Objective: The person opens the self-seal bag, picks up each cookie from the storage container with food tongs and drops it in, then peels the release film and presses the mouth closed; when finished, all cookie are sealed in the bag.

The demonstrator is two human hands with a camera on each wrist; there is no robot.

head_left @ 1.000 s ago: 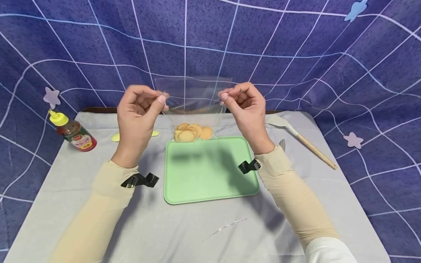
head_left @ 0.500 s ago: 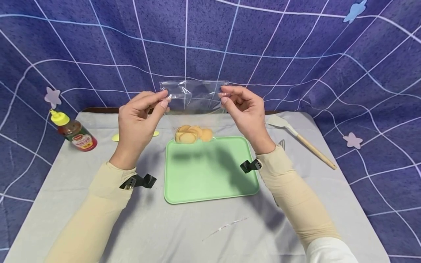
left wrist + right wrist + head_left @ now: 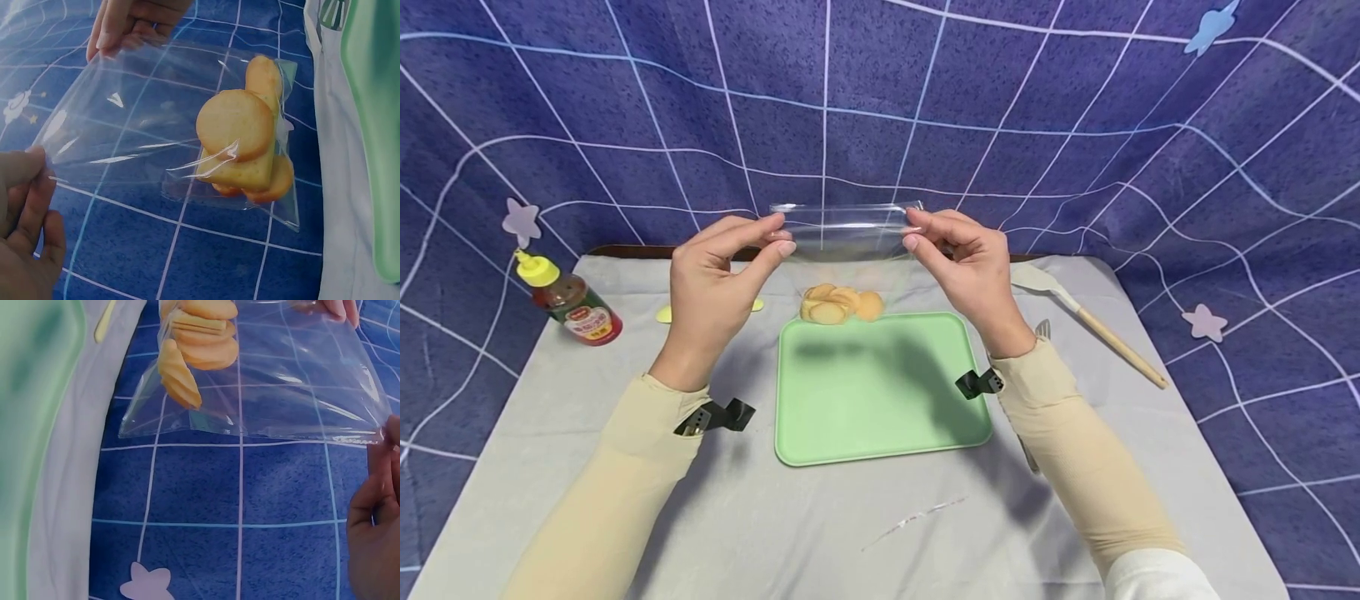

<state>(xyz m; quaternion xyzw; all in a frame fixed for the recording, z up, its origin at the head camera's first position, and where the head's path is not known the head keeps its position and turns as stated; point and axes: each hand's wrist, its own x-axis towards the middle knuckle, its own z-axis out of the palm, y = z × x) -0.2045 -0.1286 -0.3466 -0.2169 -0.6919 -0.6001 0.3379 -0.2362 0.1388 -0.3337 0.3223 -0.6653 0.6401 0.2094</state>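
Observation:
A clear plastic bag (image 3: 850, 229) hangs between my two hands above the far edge of the green tray. My left hand (image 3: 711, 287) pinches its upper left side between thumb and fingers. On the upper right side, my right hand (image 3: 976, 271) pinches the film in the same way. The bag's top edge looks bent over in a flat band. Several round, golden cookies (image 3: 236, 125) lie bunched at the bottom of the bag, overlapping one another. In the right wrist view some cookies (image 3: 205, 347) stand on edge, and the bag's film (image 3: 294, 400) is stretched taut.
The green tray (image 3: 883, 400) lies mid-table. At left stands a sauce bottle (image 3: 576, 304) with a yellow cap; a yellow utensil (image 3: 664, 314) is partly behind my left hand. A wooden-handled spatula (image 3: 1105, 329) lies right, a slotted metal utensil (image 3: 1043, 328) by my right wrist, a clear strip (image 3: 917, 523) in front.
The bag's upright top edge has tipped and folded over, and now sits lower as a narrow band. Both hands have shifted slightly, still pinching the bag; the cookies stay at its bottom.

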